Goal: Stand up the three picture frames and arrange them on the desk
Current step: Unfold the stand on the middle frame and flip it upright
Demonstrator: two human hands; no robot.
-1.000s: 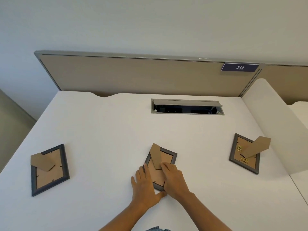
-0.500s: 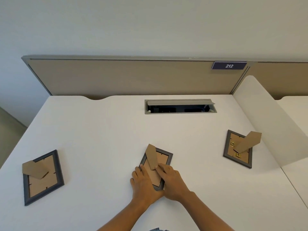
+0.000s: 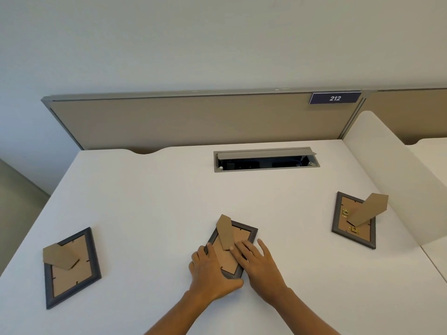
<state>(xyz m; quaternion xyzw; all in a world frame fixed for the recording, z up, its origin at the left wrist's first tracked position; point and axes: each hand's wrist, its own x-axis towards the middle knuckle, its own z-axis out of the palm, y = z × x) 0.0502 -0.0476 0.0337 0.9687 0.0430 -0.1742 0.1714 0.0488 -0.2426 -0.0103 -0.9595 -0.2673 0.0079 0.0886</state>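
Both hands are working the middle frame (image 3: 238,247), lying face down at six o'clock on the desk (image 3: 150,197). The left hand (image 3: 211,274) is lying flat, fingers straight along its left edge, thumb at the near corner. The right hand (image 3: 260,264) is spreading its fingers over the backing, touching the cardboard stand (image 3: 225,232). At eight o'clock the left frame (image 3: 72,269) is lying face down; at three o'clock the right frame (image 3: 354,221) too, prop lifted. At twelve, the cable hatch (image 3: 266,160) is sitting open.

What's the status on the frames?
Left hand and right hand both on middle frame, face down. Left frame, right frame also flat. Nothing in the way.
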